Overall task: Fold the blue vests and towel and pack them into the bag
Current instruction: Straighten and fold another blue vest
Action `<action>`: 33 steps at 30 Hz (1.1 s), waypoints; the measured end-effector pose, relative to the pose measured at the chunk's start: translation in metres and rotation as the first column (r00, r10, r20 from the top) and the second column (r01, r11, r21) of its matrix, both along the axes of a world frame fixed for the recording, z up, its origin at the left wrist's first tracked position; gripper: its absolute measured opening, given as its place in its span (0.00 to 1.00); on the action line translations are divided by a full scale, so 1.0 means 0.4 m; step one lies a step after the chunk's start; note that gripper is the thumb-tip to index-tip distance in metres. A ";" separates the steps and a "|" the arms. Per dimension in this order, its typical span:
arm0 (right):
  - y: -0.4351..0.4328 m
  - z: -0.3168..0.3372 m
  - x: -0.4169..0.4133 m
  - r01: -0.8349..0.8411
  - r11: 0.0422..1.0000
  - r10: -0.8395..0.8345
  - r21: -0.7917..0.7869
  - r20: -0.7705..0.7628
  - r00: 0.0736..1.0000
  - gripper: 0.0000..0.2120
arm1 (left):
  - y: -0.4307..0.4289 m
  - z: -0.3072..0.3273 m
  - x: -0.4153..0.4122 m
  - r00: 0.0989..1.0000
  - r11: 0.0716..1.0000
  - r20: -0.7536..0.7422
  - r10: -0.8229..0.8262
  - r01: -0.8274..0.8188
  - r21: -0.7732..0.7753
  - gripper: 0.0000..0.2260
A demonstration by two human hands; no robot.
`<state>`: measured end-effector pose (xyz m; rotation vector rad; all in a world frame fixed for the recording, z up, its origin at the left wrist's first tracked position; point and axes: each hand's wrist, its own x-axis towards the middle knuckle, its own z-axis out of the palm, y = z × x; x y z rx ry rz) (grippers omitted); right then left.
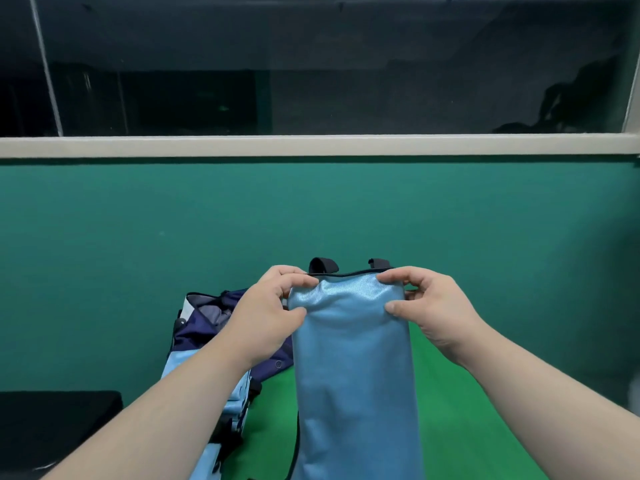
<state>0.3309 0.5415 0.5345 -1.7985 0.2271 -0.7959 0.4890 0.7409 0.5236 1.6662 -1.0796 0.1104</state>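
Observation:
A light blue vest [353, 362] with dark trim along its top edge hangs upright in the air at the middle of the view. My left hand [266, 317] pinches its top left corner and my right hand [433, 306] pinches its top right corner. Two dark strap ends stick up behind the top edge. Left of the vest, a navy and light blue bag [204, 323] lies on the green table [450, 410] with its top open; my left forearm hides part of it. No towel is visible.
A teal wall [138, 254] rises just behind the table, with a pale ledge [311, 145] and dark window above. A black object [52, 427] sits at the lower left beside the table.

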 end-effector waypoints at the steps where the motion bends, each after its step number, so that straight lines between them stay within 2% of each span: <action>1: -0.013 -0.002 0.021 0.014 1.000 -0.014 -0.001 -0.013 1.000 0.21 | -0.015 0.001 0.020 1.000 1.000 0.017 0.015 -0.015 0.023 0.20; 7: -0.091 0.128 0.156 0.134 0.988 -0.134 -0.073 0.011 0.991 0.20 | -0.123 0.144 0.143 0.980 0.992 0.177 0.095 -0.108 0.061 0.21; 12: -0.116 0.294 0.180 0.187 0.976 -0.164 -0.110 0.190 0.968 0.19 | -0.165 0.312 0.178 0.944 0.991 0.308 0.114 -0.087 -0.100 0.22; 15: -0.106 0.302 0.148 0.164 0.980 -0.132 -0.110 0.253 0.959 0.19 | -0.152 0.314 0.161 0.889 0.983 0.438 0.137 -0.066 -0.174 0.23; 18: -0.099 0.211 0.106 0.122 0.990 -0.103 -0.072 0.222 0.970 0.17 | -0.133 0.213 0.125 0.869 0.985 0.480 0.118 -0.042 -0.167 0.23; 21: -0.089 0.025 0.062 0.097 0.995 -0.093 -0.028 0.105 0.990 0.15 | -0.101 0.028 0.070 0.910 0.996 0.408 0.073 -0.048 -0.071 0.22; 26: -0.031 -0.301 -0.047 0.102 0.994 -0.095 0.036 -0.160 0.983 0.21 | -0.024 -0.292 -0.044 0.980 0.989 0.199 0.009 -0.039 0.146 0.24; 29: 0.018 -0.423 -0.113 0.133 0.989 -0.112 0.069 -0.254 0.961 0.18 | 0.017 -0.420 -0.110 0.999 0.970 0.054 0.007 -0.020 0.242 0.24; 33: 0.046 -0.536 -0.145 0.187 0.981 -0.158 0.056 -0.334 0.929 0.20 | 0.036 -0.533 -0.171 0.982 0.954 -0.185 0.046 0.011 0.298 0.23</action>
